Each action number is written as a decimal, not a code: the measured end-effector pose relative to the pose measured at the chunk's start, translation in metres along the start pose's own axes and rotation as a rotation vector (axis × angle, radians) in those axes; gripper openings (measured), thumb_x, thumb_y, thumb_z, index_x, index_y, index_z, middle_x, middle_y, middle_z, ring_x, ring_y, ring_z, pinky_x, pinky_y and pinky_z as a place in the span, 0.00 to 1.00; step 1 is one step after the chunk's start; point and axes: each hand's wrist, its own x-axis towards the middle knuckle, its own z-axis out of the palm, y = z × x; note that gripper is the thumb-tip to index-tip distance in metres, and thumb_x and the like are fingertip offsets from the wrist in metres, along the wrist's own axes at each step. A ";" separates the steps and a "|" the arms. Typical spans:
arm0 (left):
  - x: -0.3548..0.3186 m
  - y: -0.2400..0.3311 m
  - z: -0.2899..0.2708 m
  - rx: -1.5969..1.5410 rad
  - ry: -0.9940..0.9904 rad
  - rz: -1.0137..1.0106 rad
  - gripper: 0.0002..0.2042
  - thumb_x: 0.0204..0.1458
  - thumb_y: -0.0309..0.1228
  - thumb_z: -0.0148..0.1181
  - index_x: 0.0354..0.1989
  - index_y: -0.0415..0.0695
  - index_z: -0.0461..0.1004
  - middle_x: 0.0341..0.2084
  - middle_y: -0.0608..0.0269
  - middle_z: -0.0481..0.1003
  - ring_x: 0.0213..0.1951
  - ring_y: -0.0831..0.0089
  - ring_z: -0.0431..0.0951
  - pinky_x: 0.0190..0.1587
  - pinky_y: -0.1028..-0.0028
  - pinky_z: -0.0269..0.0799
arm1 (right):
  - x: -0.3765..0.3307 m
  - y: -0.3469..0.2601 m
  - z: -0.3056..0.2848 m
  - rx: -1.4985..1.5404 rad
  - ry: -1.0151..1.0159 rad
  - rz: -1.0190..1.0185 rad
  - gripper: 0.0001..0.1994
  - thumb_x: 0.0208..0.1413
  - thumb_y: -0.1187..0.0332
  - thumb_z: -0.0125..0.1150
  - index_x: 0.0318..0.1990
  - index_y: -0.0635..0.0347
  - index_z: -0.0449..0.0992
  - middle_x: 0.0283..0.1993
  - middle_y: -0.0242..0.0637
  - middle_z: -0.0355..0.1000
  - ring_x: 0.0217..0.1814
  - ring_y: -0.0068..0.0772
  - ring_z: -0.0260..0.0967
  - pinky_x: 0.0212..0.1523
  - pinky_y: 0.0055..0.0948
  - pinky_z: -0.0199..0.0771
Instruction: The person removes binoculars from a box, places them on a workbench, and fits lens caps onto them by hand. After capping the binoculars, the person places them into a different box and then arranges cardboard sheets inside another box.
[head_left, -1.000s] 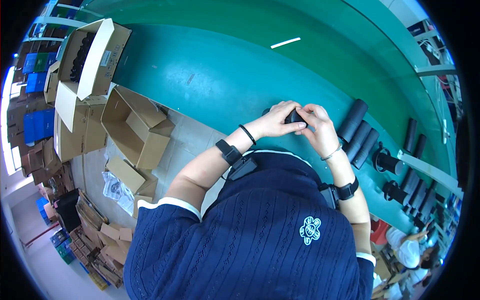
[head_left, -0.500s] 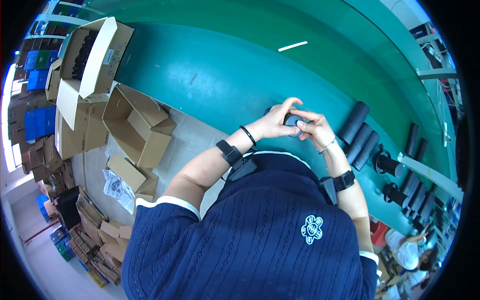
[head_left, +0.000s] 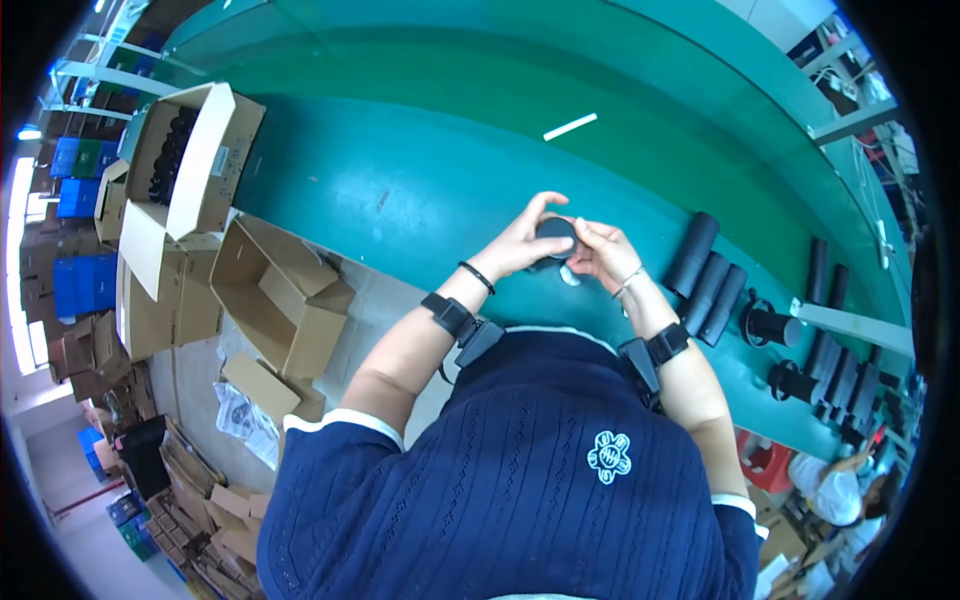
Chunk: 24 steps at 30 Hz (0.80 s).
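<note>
My left hand (head_left: 519, 243) is wrapped round a short black cylinder (head_left: 557, 232), with its dark round end turned up toward me and the thumb across it. Close against the cylinder's right side is my right hand (head_left: 607, 257), fingers bent in and pinched. A small whitish, thin-looking piece (head_left: 569, 275) shows at its fingertips, just below the cylinder; its kind is too small to tell. To the right of my right hand, several black tubes (head_left: 694, 254) lie side by side on the green bench (head_left: 420, 190).
A white strip (head_left: 570, 127) lies farther back on the bench. Flanged black parts (head_left: 770, 325) and more tubes are to the right, by a pale metal post (head_left: 850, 328). An open carton (head_left: 245, 130) of black parts stands left; another open carton (head_left: 270, 300) is below. People sit at lower right.
Both hands and the cylinder have shifted slightly left. The cylinder's round end is more exposed now, my right fingers have moved off it, and the whitish piece has come into sight.
</note>
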 end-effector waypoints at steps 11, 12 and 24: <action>0.015 0.036 0.004 -0.575 -0.138 0.126 0.18 0.56 0.40 0.53 0.44 0.34 0.73 0.49 0.46 0.70 0.57 0.56 0.66 0.59 0.61 0.64 | -0.040 0.014 -0.031 -0.806 0.123 -0.671 0.36 0.35 0.80 0.66 0.59 0.58 0.65 0.54 0.41 0.65 0.59 0.40 0.62 0.59 0.34 0.63; 0.016 0.036 0.007 -0.571 -0.137 0.125 0.18 0.56 0.40 0.53 0.44 0.34 0.73 0.49 0.46 0.70 0.57 0.56 0.66 0.59 0.61 0.64 | -0.042 0.007 -0.033 -1.073 0.293 -0.850 0.37 0.32 0.81 0.64 0.58 0.58 0.66 0.53 0.42 0.65 0.58 0.44 0.63 0.58 0.36 0.64; 0.060 0.018 0.041 -0.653 -0.142 0.192 0.20 0.58 0.46 0.53 0.41 0.38 0.74 0.47 0.49 0.71 0.60 0.55 0.62 0.61 0.56 0.61 | -0.080 -0.028 -0.060 -1.126 0.469 -0.907 0.32 0.33 0.78 0.65 0.55 0.55 0.71 0.51 0.44 0.66 0.54 0.47 0.65 0.55 0.37 0.68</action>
